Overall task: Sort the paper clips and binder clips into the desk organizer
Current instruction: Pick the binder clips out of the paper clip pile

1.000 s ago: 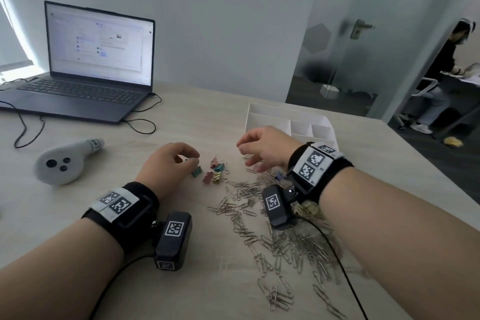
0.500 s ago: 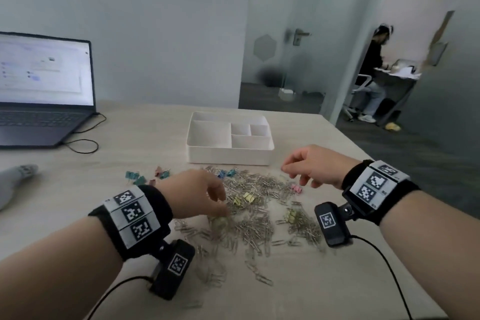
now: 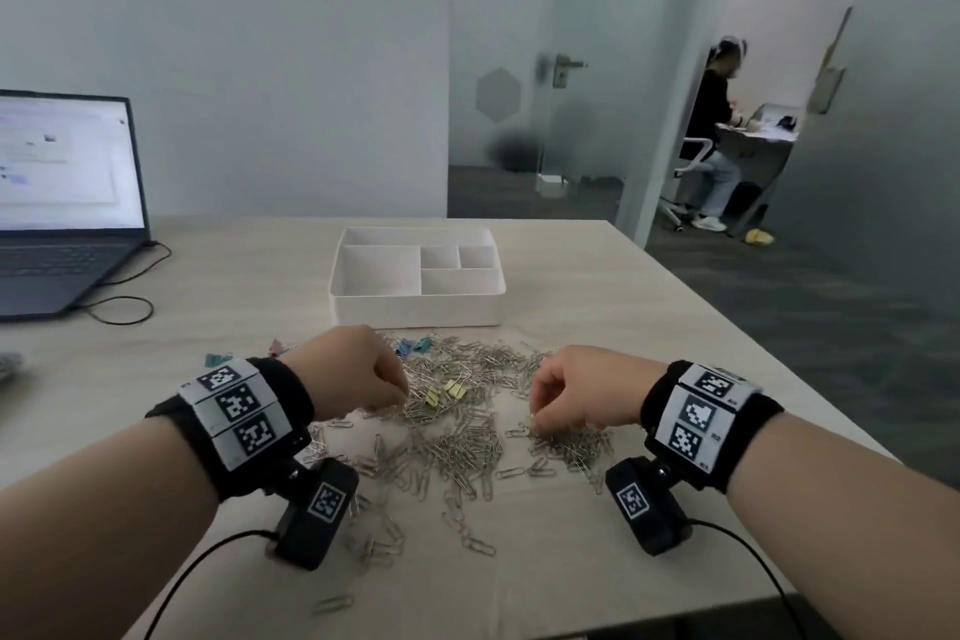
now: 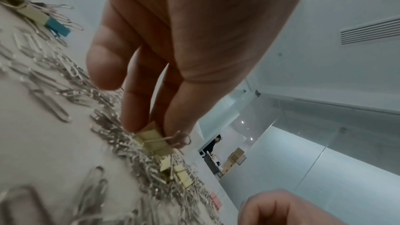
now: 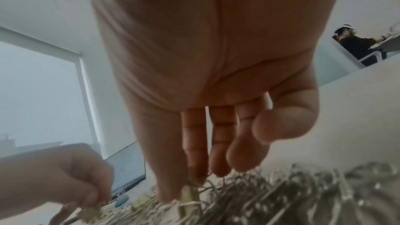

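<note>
lowered onto paper clips [image 3: 467, 447], left hand [image 3: 353, 372] pinches a yellow binder clip [image 4: 151, 139]; right hand [image 3: 582, 390] curled, hold unclear.

open laptop [image 3: 62, 203] far left on table [image 3: 597, 286]; seated person [image 3: 714, 135] beyond glass door [image 3: 545, 68]

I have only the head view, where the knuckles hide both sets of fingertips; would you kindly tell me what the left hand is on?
Observer: In the left wrist view, the left hand pinches a yellow binder clip between two fingertips, thumb clear.
Operator: Thank you. And the right hand?
Observer: In the right wrist view, the right hand has its fingertips down on a yellowish binder clip among the paper clips. I cannot tell whether it grips.
</note>
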